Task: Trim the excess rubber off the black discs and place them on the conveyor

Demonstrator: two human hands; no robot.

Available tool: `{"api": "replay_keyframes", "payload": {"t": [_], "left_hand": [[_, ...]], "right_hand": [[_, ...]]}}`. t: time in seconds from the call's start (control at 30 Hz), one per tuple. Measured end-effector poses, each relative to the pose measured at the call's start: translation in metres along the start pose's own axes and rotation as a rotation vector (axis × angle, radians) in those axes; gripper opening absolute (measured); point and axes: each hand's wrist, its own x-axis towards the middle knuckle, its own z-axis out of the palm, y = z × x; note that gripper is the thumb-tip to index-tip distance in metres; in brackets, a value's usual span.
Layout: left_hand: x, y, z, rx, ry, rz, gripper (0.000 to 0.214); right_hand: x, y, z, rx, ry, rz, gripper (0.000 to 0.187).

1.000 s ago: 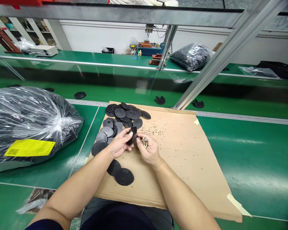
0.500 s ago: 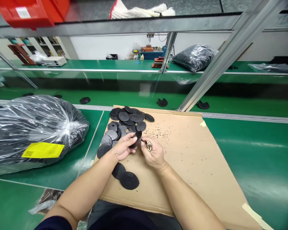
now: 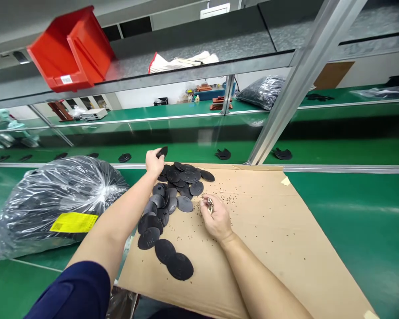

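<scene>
Stretched out to the far edge of the cardboard sheet [image 3: 252,248], my left hand [image 3: 154,162] grips a thin black disc [image 3: 162,152] above the green belt's near rail. My right hand [image 3: 216,217] is closed around a small shiny metal hand tool [image 3: 209,204] over the middle of the cardboard; most of the tool is hidden by the fingers. Left of it lie many black oval discs [image 3: 185,204] in overlapping heaps. Two more discs [image 3: 180,266] overlap near the front. Tiny black scraps [image 3: 231,199] are scattered around my right hand.
A tied clear bag [image 3: 53,195] of dark pieces with a yellow label stands at left. Beyond the rail, black pieces [image 3: 223,154] lie spaced along the green belt [image 3: 186,153]. A slanted metal post [image 3: 286,97] rises at right. Overhead, a shelf holds a red bin [image 3: 71,53] and white gloves [image 3: 182,62].
My left hand has moved forward and left, carrying the disc away from my right hand. The right hand stays near its place with the tool. The view has tilted up.
</scene>
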Motion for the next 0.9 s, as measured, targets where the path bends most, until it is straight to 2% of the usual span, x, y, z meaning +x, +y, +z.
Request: {"api": "replay_keyframes", "payload": {"t": [0.07, 0.13, 0.23, 0.33, 0.43, 0.5, 0.6, 0.7, 0.77, 0.83, 0.9], "left_hand": [[0.018, 0.001, 0.005, 0.062, -0.023, 0.05, 0.047], [0.018, 0.001, 0.008, 0.115, -0.065, 0.096, 0.052], [-0.007, -0.004, 0.007, 0.206, -0.209, 0.158, 0.04], [-0.038, -0.012, -0.002, 0.233, -0.384, 0.164, 0.027], [-0.058, -0.013, -0.013, 0.288, -0.484, 0.195, 0.025], [-0.065, -0.009, -0.014, 0.367, -0.532, 0.277, 0.031], [-0.07, 0.005, -0.004, 0.454, -0.564, 0.414, 0.038], [-0.078, 0.022, 0.009, 0.487, -0.566, 0.424, 0.026], [-0.088, 0.033, 0.009, 0.483, -0.62, 0.406, 0.017], [-0.101, 0.043, -0.002, 0.445, -0.776, 0.411, 0.016], [-0.117, 0.051, -0.024, 0.392, -1.028, 0.432, 0.023]], "right_hand": [[0.0, 0.0, 0.0, -0.009, -0.008, -0.003, 0.016], [0.0, 0.001, 0.0, -0.013, -0.008, 0.009, 0.016], [0.0, 0.002, 0.0, -0.004, 0.005, 0.055, 0.017], [0.0, 0.004, 0.0, 0.011, 0.027, 0.127, 0.018], [0.0, 0.005, 0.001, 0.025, 0.034, 0.181, 0.02], [0.0, 0.005, 0.002, 0.03, 0.035, 0.193, 0.021], [0.0, 0.005, 0.002, 0.032, 0.037, 0.194, 0.021], [0.0, 0.005, 0.002, 0.038, 0.047, 0.195, 0.021], [0.0, 0.006, 0.001, 0.041, 0.055, 0.193, 0.02], [0.0, 0.006, 0.001, 0.039, 0.054, 0.186, 0.02], [0.0, 0.006, 0.001, 0.032, 0.046, 0.184, 0.02]]}}
